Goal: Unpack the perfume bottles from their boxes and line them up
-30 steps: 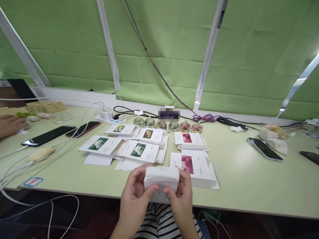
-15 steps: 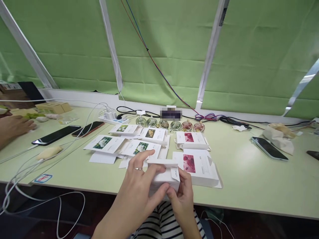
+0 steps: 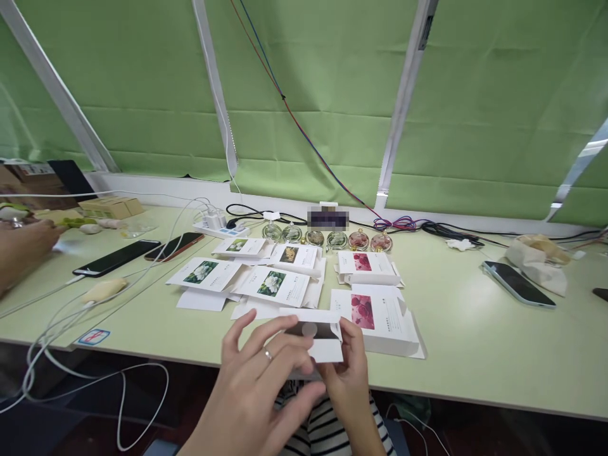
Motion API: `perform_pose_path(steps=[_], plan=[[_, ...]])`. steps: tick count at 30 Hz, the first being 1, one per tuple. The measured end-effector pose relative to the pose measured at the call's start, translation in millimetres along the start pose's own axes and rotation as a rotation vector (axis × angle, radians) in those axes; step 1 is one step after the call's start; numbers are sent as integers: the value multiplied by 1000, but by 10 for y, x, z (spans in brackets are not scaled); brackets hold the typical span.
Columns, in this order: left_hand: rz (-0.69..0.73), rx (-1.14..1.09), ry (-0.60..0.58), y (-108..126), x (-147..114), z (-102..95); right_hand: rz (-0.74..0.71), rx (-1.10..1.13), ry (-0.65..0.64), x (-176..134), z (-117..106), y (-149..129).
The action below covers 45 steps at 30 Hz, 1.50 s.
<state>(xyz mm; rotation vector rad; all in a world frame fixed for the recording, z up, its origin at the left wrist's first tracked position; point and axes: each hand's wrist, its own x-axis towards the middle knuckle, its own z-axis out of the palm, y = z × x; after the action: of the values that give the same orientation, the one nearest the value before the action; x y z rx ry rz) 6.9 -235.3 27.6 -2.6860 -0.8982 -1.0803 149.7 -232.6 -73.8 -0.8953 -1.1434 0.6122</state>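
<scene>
A small white carton point(image 3: 327, 349) is held just over the table's front edge. Its end facing me is open, with a flap folded down and a pale round spot inside the dark opening. My right hand point(image 3: 350, 364) grips the carton's right side, thumb below and fingers behind. My left hand point(image 3: 270, 361), with a ring on one finger, has its fingers spread at the carton's left side, fingertips at the opening. Beyond lie flattened white cartons printed with flowers, such as a white-flower carton point(image 3: 273, 285) and a pink-printed carton point(image 3: 380, 320).
Several round glass bottles point(image 3: 337, 239) stand in a row at the back. A power strip point(image 3: 221, 228), white cables and two phones point(image 3: 116, 256) lie left; another phone point(image 3: 519, 284) lies right. Another person's hand point(image 3: 28, 247) is at the far left.
The carton's end flap has swung down, so its dark inside shows. My left fingers have lifted and spread from the carton's top; my right hand keeps its grip.
</scene>
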Motion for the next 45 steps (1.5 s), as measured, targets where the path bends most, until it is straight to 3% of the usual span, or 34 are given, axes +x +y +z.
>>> perform_pose_path(steps=[4,8,11,15,19,25,28,33,37,42,45], plan=[[-141,-31,-28,-17,31,-82,-14,-9,-8,-4,1,-5],[-310,154,-281,37,277,-52,-50,-93,-73,-19,-10,6],[-383,335,-378,106,398,-63,-212,-251,-144,-35,-9,11],[-319,432,-403,114,300,-136,-451,-416,-131,-92,68,-63],[-268,414,-423,82,75,-207,-430,-453,-84,-263,262,-99],[-205,377,-416,78,-14,-304,-575,-479,214,-503,500,-44],[-147,334,-397,71,56,-272,-530,-524,188,-447,423,-106],[-104,290,-281,134,299,-83,-331,-610,184,-276,129,-169],[-147,173,-191,187,508,5,-186,-606,205,-247,-22,-129],[-299,-204,-89,153,655,105,-28,-525,268,-222,-81,-110],[-333,-573,106,127,736,267,23,-530,299,-186,-67,-106]])
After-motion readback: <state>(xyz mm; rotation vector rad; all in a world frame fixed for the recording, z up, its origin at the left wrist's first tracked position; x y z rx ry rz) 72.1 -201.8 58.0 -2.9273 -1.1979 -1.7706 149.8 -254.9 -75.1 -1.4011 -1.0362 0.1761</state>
